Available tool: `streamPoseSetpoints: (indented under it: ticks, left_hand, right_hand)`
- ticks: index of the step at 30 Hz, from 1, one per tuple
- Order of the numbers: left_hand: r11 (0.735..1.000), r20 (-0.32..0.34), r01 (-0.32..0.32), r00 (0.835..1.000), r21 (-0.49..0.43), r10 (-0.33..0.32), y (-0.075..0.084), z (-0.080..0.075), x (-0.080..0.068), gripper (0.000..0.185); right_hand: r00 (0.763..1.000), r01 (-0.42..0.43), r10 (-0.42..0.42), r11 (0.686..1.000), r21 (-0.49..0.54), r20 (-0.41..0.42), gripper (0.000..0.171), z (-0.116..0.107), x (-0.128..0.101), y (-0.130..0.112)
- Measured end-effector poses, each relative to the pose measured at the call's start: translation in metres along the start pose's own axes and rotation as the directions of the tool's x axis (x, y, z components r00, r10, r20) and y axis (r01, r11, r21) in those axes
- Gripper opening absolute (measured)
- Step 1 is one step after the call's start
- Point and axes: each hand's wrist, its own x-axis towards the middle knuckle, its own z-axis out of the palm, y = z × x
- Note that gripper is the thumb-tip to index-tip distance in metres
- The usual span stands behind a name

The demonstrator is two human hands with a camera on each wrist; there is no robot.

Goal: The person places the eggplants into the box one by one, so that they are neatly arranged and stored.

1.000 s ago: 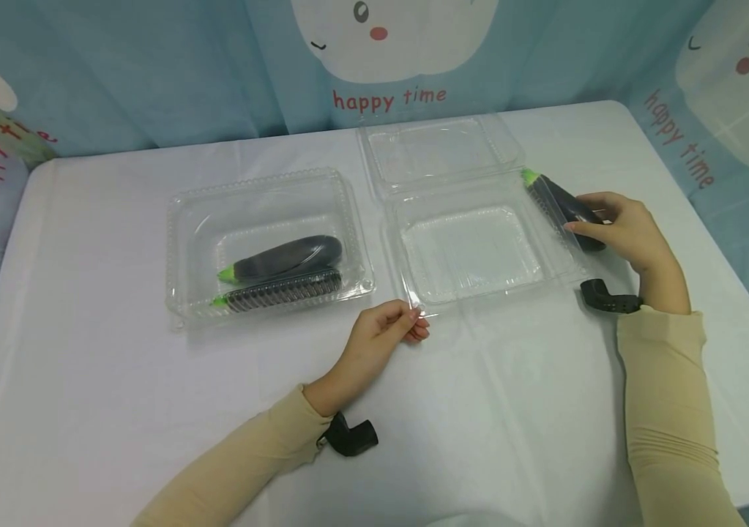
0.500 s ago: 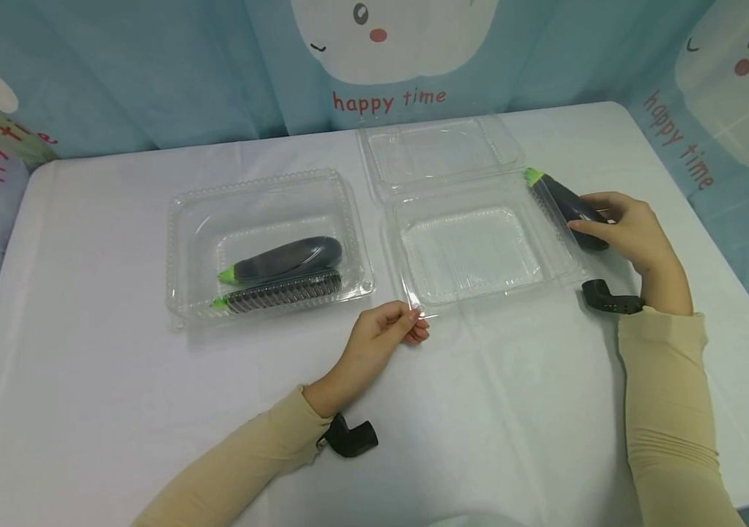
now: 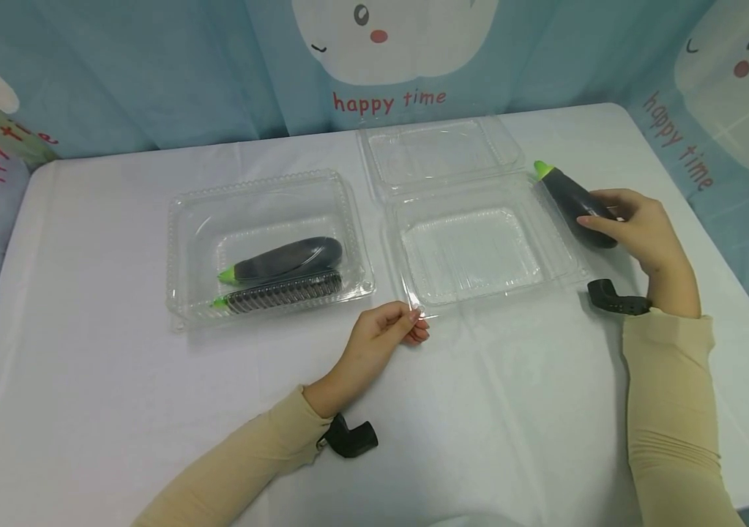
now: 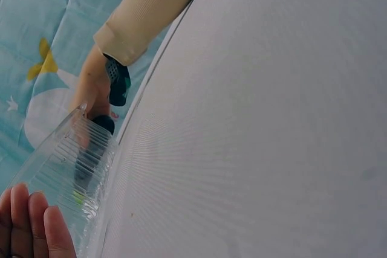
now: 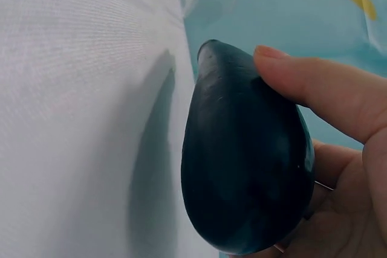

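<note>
Head; right grip (image 3: 641, 227) clasps eggplant (image 3: 570, 201); left grip (image 3: 382, 329) pinches open box (image 3: 469, 252); loaded box (image 3: 242, 201) beside

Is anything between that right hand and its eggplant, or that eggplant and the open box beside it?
Nothing visible stands between the right hand and the eggplant it grips. Toward the open box, only the clear right side wall seems to intervene; the lid lies folded back, out of the way.

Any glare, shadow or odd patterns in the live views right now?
Head view: bright glints edge the clear container on the right; left wrist: fine radiating lines ripple the white tablecloth; right wrist: the held eggplant looks dark, a soft shadow lying beside it on the tablecloth.
</note>
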Motion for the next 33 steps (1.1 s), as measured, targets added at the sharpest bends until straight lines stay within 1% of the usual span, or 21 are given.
streamPoseSetpoints:
  ticks: [7,16,26,30,33]
  left_hand:
    - [1.0,0.002,-0.001,1.0,0.004,0.001,0.0,-0.001,-0.001,0.019]
    - [1.0,0.001,0.01,1.0,-0.001,-0.01,0.0,0.0,0.0,0.019]
    - [1.0,0.004,0.016,1.0,-0.004,-0.016,-0.001,-0.001,0.0,0.019]
    - [1.0,0.004,0.014,1.0,-0.008,-0.014,-0.001,0.0,0.0,0.019]
    - [1.0,0.003,0.016,1.0,-0.012,-0.016,0.0,0.0,0.0,0.019]
  right_hand:
    - [0.999,-0.012,0.013,1.0,0.019,-0.035,0.065,-0.004,-0.001,-0.004]
    - [0.996,0.024,-0.019,0.998,0.051,-0.081,0.061,-0.008,-0.008,-0.015]
    - [0.989,0.122,-0.107,0.982,0.145,-0.104,0.052,-0.011,-0.017,-0.029]
    - [0.987,0.147,-0.134,0.978,0.146,-0.091,0.052,-0.012,-0.02,-0.036]
    - [0.984,0.174,-0.168,0.979,0.11,-0.065,0.054,-0.011,-0.022,-0.042]
